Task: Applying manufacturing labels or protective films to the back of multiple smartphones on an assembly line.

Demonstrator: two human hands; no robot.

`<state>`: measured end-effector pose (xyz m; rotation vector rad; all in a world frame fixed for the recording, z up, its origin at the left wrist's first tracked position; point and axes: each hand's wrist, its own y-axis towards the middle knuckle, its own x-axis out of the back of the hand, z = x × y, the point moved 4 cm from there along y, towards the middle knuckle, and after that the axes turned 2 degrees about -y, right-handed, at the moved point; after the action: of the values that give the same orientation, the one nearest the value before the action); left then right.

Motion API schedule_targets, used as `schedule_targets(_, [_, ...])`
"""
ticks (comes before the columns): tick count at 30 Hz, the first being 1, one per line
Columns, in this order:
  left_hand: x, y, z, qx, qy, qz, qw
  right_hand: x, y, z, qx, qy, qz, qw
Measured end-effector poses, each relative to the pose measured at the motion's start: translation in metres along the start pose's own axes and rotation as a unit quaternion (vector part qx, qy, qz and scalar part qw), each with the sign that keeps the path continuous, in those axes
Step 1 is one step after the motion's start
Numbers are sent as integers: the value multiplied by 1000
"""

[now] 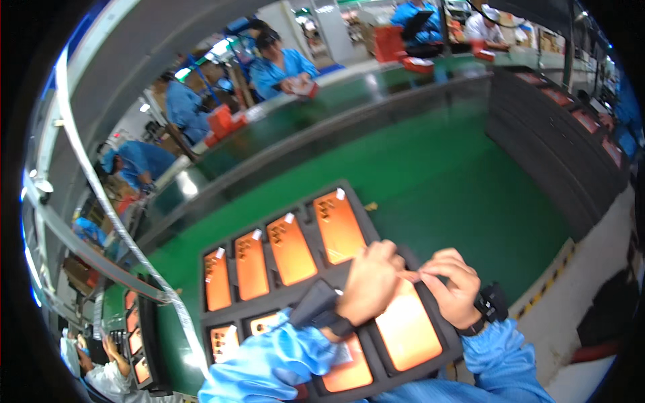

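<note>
My left hand (373, 279) and my right hand (455, 285) meet over the upper end of an orange phone (408, 329) lying in a black foam tray (265, 307). Both hands are closed, their fingertips pinched close together; whatever they hold is too small or hidden to make out. My left wrist and sleeve cover parts of the nearer row. Another orange phone (340, 228) lies just beyond my left hand, camera lenses upward, with a small white tab at its top edge. Several more orange phones fill the other slots, partly hidden in the near row.
The tray rests on a green conveyor belt (430, 168). Stacked black trays (544, 144) stand at the far right, and another tray (144, 349) of phones lies at the left. A white pole (111, 201) slants across the left side. People in blue work beyond a second line.
</note>
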<state>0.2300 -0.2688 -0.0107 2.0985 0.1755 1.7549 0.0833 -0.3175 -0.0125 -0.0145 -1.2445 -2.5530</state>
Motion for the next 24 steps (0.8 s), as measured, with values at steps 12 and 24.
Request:
schedule_targets(12, [6, -13, -27, -127, 85, -39, 987, 25, -6, -20, -149, 181, 19, 972])
schedule_targets(24, [87, -92, -149, -308, -174, 27, 935, 1, -19, 7, -105, 54, 342, 932])
